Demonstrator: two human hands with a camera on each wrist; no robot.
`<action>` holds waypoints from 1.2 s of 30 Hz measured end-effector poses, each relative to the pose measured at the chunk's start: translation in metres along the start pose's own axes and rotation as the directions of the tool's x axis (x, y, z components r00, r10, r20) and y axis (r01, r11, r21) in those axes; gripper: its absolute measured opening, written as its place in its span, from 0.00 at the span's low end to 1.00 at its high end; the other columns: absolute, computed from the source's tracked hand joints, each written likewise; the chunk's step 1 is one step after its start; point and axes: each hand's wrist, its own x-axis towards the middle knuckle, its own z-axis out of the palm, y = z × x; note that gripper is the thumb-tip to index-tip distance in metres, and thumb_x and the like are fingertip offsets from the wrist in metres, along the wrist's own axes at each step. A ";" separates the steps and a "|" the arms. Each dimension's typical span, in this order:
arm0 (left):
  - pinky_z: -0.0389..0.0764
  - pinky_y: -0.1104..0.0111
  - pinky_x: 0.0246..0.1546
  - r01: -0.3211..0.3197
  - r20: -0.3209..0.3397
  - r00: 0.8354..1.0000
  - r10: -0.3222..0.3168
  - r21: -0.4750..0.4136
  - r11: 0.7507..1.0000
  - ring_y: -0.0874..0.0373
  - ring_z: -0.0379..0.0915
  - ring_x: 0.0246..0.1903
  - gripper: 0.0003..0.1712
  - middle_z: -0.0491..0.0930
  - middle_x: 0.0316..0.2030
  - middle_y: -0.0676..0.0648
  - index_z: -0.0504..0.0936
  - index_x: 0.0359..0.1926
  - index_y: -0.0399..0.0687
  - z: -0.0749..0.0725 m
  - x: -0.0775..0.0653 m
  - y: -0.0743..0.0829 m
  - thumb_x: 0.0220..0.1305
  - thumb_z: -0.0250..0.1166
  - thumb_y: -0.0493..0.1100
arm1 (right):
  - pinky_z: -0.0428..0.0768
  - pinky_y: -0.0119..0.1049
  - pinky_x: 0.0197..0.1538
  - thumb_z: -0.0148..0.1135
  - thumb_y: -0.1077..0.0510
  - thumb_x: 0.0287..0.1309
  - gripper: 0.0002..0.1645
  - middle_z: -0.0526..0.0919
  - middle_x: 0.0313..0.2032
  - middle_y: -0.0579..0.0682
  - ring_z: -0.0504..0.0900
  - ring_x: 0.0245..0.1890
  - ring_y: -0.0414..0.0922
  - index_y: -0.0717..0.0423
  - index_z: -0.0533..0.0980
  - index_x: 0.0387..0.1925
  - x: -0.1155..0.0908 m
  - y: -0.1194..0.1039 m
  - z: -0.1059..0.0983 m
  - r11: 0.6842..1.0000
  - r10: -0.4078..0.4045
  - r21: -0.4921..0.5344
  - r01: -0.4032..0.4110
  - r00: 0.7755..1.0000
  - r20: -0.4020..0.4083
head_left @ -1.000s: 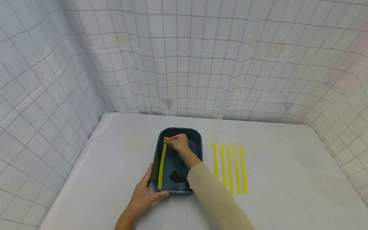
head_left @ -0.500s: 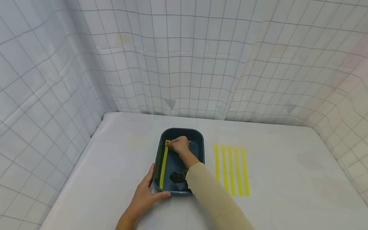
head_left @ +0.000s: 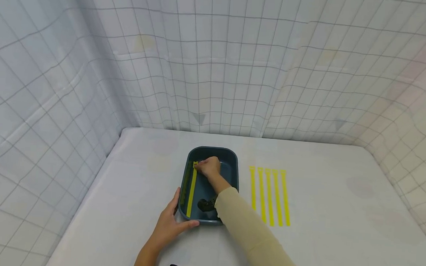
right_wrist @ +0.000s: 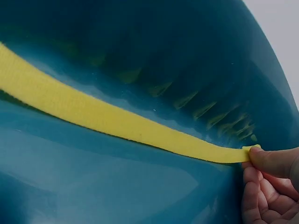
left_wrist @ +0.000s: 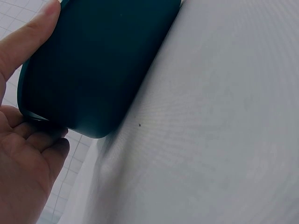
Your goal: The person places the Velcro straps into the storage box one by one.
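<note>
A dark blue rectangular bin (head_left: pixel 212 148) with rounded corners stands on the table. Inside it, along its left side, lies a yellow hook-and-loop cable tie (head_left: pixel 192 192). My right hand (head_left: pixel 210 166) reaches in and pinches the tie's wider far end between thumb and finger. In the right wrist view the tie (right_wrist: pixel 117 123) runs slightly bowed over the bin's floor, and its reflection shows on the ribbed wall. My left hand (head_left: pixel 168 227) holds the bin's near left corner, thumb at the front wall and fingers at the left side.
Several more yellow ties (head_left: pixel 269 196) lie side by side on the white table (head_left: pixel 340 206), right of the bin. White gridded cloth (head_left: pixel 217 60) hangs at the back and sides. A black wrist device (head_left: pixel 206 205) overlaps the bin's near part.
The right hand has come slightly nearer with the pinched end of the tie, and the tie lies a little farther down in view. The left hand keeps its hold on the bin.
</note>
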 end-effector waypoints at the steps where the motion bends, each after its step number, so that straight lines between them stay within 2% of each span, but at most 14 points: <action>1: 0.55 0.55 0.62 0.000 0.000 1.000 0.000 0.001 1.000 0.48 0.45 0.66 0.64 0.46 0.69 0.41 0.44 0.71 0.41 0.000 0.000 0.000 0.42 0.76 0.50 | 0.78 0.30 0.23 0.71 0.62 0.44 0.07 0.82 0.21 0.51 0.78 0.19 0.39 0.65 0.83 0.23 0.000 0.000 0.000 1.000 -0.001 -0.011 0.001 1.000 -0.005; 11: 0.56 0.55 0.61 -0.006 -0.014 1.000 0.006 0.005 1.000 0.48 0.46 0.66 0.63 0.47 0.69 0.41 0.45 0.71 0.40 0.001 -0.001 0.002 0.42 0.76 0.49 | 0.74 0.29 0.19 0.73 0.60 0.42 0.10 0.80 0.14 0.49 0.77 0.16 0.40 0.63 0.82 0.15 0.003 0.000 0.003 0.990 -0.063 -0.127 0.058 0.997 -0.041; 23: 0.58 0.56 0.61 0.016 -0.018 1.000 -0.015 0.032 0.999 0.48 0.48 0.66 0.63 0.49 0.69 0.42 0.45 0.71 0.42 0.002 -0.002 0.005 0.41 0.76 0.51 | 0.76 0.31 0.20 0.74 0.61 0.41 0.14 0.78 0.12 0.49 0.77 0.14 0.41 0.61 0.78 0.11 0.002 -0.001 0.004 0.991 -0.049 -0.131 0.037 0.994 -0.093; 29: 0.57 0.56 0.61 0.016 -0.016 1.000 -0.015 0.027 0.999 0.49 0.48 0.66 0.63 0.49 0.69 0.42 0.45 0.71 0.43 0.002 -0.003 0.005 0.41 0.76 0.49 | 0.73 0.29 0.17 0.75 0.59 0.40 0.18 0.77 0.11 0.48 0.75 0.13 0.40 0.60 0.75 0.08 0.003 0.000 0.002 0.991 -0.026 -0.133 0.014 0.996 -0.089; 36: 0.56 0.56 0.62 0.018 -0.004 1.000 -0.018 0.029 0.999 0.49 0.47 0.66 0.64 0.48 0.69 0.42 0.44 0.71 0.44 0.001 -0.002 0.003 0.41 0.76 0.51 | 0.72 0.29 0.18 0.75 0.58 0.40 0.16 0.77 0.11 0.47 0.73 0.13 0.39 0.61 0.77 0.10 0.002 -0.004 -0.002 0.995 0.007 -0.101 -0.012 0.999 -0.050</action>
